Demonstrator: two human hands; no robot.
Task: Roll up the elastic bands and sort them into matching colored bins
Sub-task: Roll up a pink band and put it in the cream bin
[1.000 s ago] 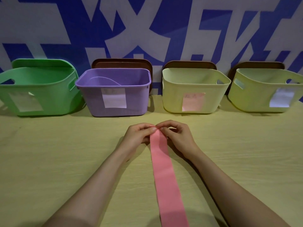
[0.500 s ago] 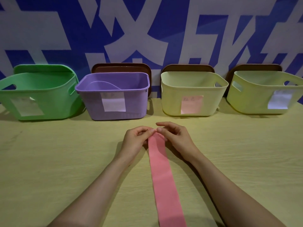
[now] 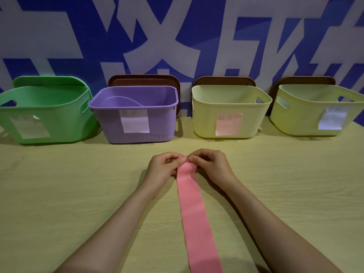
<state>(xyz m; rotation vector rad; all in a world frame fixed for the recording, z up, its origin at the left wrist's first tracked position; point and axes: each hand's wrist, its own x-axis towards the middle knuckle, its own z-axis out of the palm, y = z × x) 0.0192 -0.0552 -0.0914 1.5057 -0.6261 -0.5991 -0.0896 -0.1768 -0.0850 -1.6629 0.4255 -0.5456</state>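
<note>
left hand [image 3: 163, 168] and right hand [image 3: 213, 166] pinch the pink band [image 3: 194, 213] at its far end, fingertips now meeting, closer than before; we judge rolling just starts. rest lies flat on table [image 3: 78, 194].

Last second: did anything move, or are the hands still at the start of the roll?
Barely anything. The left hand and right hand kept pinching the far end of the pink band, fingertips meeting; the end now looks curled over a little more. Nothing was let go or newly taken. The rest of the band still lies flat on the table, and the bins have not moved.
</note>
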